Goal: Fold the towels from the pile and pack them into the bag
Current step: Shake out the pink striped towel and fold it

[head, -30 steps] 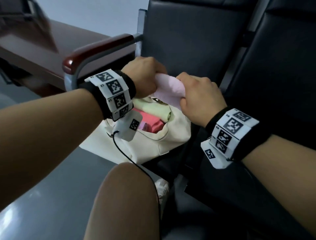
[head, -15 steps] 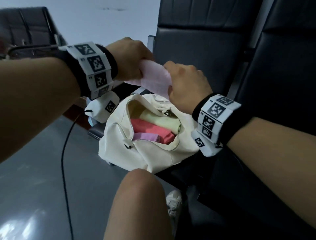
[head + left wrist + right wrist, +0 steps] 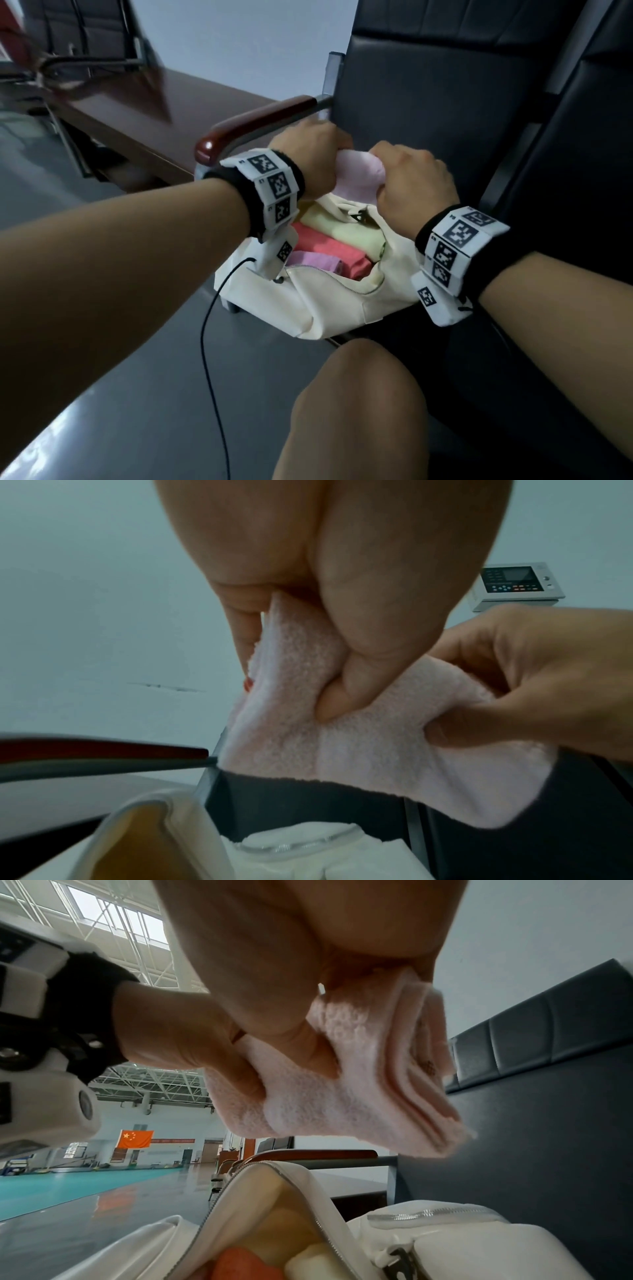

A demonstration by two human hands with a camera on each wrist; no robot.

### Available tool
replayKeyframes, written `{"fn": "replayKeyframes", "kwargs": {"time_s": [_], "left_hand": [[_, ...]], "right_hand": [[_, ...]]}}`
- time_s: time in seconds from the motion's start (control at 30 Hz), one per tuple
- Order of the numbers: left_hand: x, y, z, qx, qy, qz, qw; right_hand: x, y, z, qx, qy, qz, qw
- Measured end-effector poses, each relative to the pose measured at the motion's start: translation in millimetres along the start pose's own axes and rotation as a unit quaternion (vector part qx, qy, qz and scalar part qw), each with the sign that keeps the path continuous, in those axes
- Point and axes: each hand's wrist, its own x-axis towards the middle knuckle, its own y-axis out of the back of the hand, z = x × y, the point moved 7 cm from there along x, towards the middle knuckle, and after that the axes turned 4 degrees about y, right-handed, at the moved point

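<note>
Both hands dropped back down since half a second ago, so the pink towel (image 3: 356, 173) now sits just above the open bag (image 3: 335, 301). Left hand (image 3: 310, 156) and right hand (image 3: 411, 185) each pinch an end, fingers curled tight on it. Looks like the packing step: next it needs lowering in beside the yellow towel (image 3: 337, 228), I'd guess. Its long axis runs left to right.
</note>
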Motion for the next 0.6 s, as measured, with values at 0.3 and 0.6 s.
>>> {"fn": "replayKeyframes", "kwargs": {"time_s": [0.3,0.6], "left_hand": [[0,-31,-7,0.045,0.013,0.112,0.993],[6,-105,-37,0.033,0.001,0.002,0.999]], "right_hand": [[4,-32,-7,-0.002,0.014,0.031,0.999],[-2,-110,-16,-0.002,0.051,0.004,0.999]]}}
